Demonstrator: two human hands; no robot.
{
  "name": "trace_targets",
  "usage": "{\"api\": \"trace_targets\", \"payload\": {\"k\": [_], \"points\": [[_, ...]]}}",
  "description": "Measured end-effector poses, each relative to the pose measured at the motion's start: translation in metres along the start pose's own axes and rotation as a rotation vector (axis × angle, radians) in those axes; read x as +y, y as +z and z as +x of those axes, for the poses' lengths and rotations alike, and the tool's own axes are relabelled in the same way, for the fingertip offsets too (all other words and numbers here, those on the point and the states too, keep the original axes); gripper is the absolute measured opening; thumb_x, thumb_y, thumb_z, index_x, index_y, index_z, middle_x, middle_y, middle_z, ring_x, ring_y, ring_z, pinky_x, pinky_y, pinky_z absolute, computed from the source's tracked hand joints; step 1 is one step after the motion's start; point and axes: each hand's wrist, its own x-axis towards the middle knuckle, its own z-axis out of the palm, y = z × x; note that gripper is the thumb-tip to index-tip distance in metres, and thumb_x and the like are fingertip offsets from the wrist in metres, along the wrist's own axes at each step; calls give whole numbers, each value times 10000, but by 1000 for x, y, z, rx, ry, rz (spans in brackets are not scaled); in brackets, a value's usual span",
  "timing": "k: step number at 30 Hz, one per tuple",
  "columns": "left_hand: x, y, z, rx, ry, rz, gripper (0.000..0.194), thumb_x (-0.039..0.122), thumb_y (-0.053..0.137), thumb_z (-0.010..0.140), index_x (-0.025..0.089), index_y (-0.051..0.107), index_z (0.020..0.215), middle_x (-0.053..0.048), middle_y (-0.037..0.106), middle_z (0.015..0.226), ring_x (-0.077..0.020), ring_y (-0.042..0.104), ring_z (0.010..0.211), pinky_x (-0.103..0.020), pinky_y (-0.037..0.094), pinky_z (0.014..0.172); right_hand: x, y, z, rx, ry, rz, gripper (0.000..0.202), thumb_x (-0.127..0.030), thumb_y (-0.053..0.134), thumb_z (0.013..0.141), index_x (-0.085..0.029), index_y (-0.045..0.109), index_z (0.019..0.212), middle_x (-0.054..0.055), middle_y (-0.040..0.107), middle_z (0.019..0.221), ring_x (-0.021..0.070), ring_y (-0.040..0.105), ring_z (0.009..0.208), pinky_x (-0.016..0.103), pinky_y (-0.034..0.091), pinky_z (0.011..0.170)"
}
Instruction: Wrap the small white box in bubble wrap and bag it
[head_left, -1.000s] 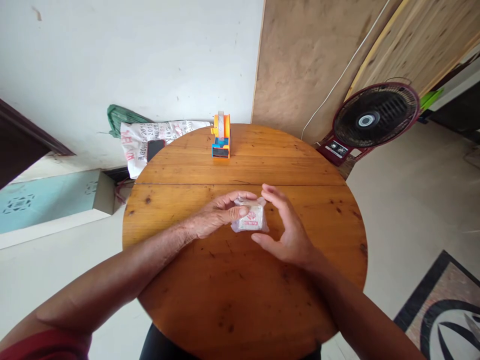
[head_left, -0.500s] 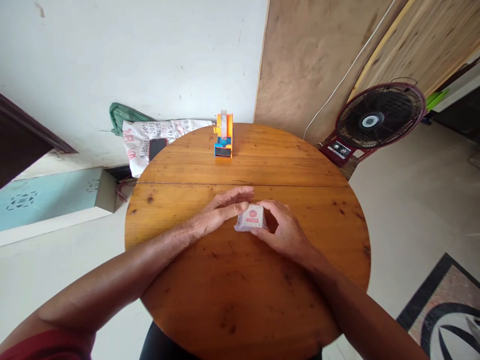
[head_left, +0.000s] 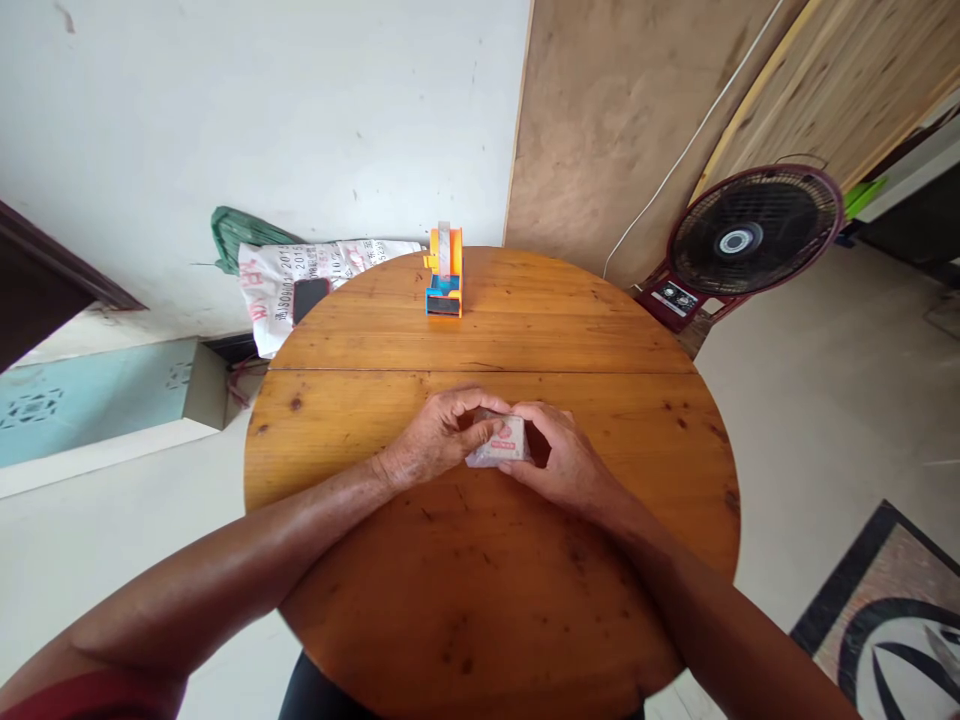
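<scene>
A small whitish box with red print (head_left: 511, 446), in clear plastic film, is low over or on the middle of the round wooden table (head_left: 465, 580). My right hand (head_left: 559, 450) grips its right side, thumb at the near edge and index finger at the far edge. My left hand (head_left: 450, 430) is curled over the left part, its thumb on the printed top and its fingers by the far edge. The thumb covers part of the print. Whether the box touches the tabletop I cannot tell.
An orange and blue tape dispenser (head_left: 445, 270) with a tape roll stands at the table's far edge. Behind the table at left lies a white printed sack (head_left: 262, 300). A dark red fan (head_left: 750, 235) stands to the right, and a pale blue cabinet (head_left: 97, 390) to the left.
My left hand has gone from stretched fingers beside the box to curled fingers on it, thumb now on top. My right hand keeps its hold. The view has shifted slightly.
</scene>
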Motion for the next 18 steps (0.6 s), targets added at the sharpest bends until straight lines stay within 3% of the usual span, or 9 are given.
{"api": "trace_targets", "payload": {"k": [4,9,14,18], "points": [[2,3,0,49,104,91,184,317,600,902,177,719,907,-40,652,833,-135,623,769,-263,522,713,1,2,-2,-5,2,-9,462,-248,718,726,-199,547,1153,77,670,1125,258,602,1033,421,426,908],[2,3,-2,122,318,335,167,261,572,920,192,724,916,-63,638,943,-162,616,899,-294,516,777,3,4,-3,-10,12,-56,656,-276,709,734,-154,455,1326,145,626,1246,295,573,1112,437,433,928],[4,-2,-3,72,462,506,147,219,577,906,198,715,951,-74,613,1014,-177,588,930,-344,492,814,3,4,-2,-24,46,-41,569,-279,699,751,-156,502,1271,126,659,1152,280,591,1033,428,439,910],[11,-5,-4,22,524,615,162,228,616,859,183,698,991,-113,611,1108,-245,568,991,-427,476,829,1,2,-1,-32,57,-29,551,-283,690,772,-164,504,1278,111,660,1124,272,589,1025,423,436,910]]}}
